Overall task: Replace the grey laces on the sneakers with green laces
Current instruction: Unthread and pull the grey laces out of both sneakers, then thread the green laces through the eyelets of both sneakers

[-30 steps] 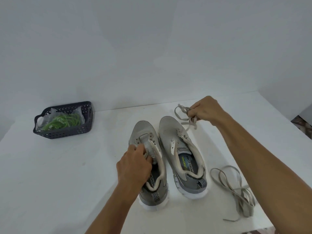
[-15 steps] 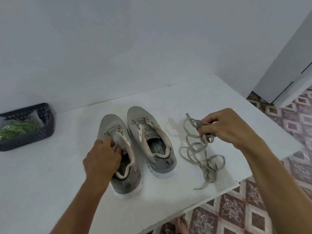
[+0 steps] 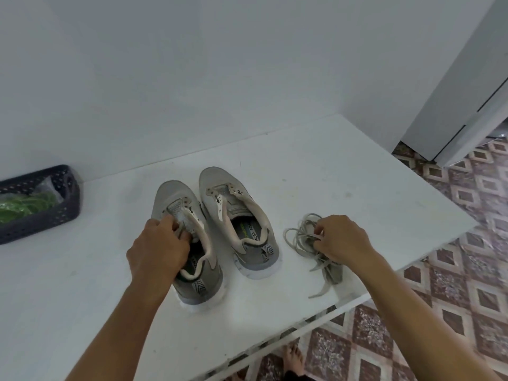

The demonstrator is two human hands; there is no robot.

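Head view, looking down on a white tabletop (image 3: 343, 193): two grey mesh sneakers with white soles sit side by side, toes toward the wall, and both look stripped of laces, their eyelets bare. The left hand (image 3: 158, 250) curls over the tongue and collar of the left sneaker (image 3: 189, 243), fingers gripping the upper. The right hand (image 3: 341, 240) pinches a loose heap of flat grey laces (image 3: 305, 237) lying just beside the right sneaker (image 3: 239, 215), close to the table's near edge.

What could go wrong — that heap sits near the drop to the patterned tile floor, and one lace end trails toward the edge; a careless sweep of the forearm would likely drag the lot off. The strands are looped over one another, so lifting them by a single strand could snag and tug the rest. Pulling on the left sneaker's tongue with one hand might also skate the shoe across the smooth top into its neighbour.

At the far left stands a dark blue perforated plastic basket (image 3: 60, 213), partly cut off by the frame. Inside it lie the bright green laces (image 3: 24, 207), bundled in what appears to be clear plastic wrap — well apart from both hands, not yet taken out.
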